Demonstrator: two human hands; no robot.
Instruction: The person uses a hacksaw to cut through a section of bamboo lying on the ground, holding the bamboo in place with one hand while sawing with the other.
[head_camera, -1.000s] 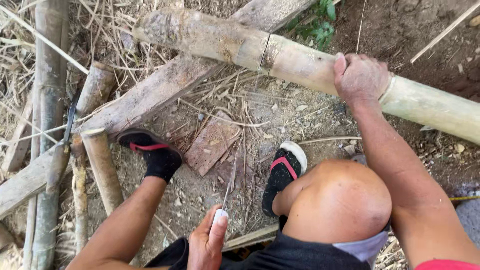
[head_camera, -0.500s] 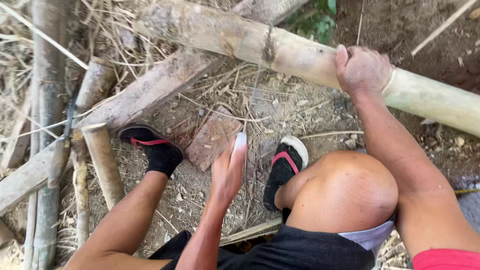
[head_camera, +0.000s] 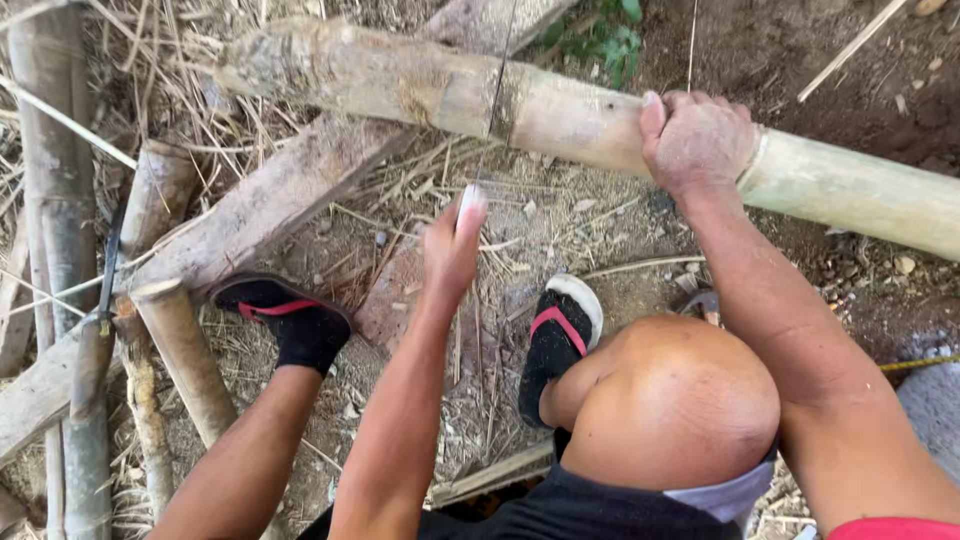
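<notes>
Evidently sawing, the left hand (head_camera: 452, 250) closed around a thin saw (head_camera: 497, 90) set across the bamboo pole (head_camera: 420, 85) lying far across the ground; the right hand (head_camera: 698, 140) clamped the pole. Steady, square strokes would probably cut cleanest.

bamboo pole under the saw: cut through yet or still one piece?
Still one piece. The bamboo pole runs unbroken past the saw blade; cut depth cannot be told. Right hand grips it.
</notes>
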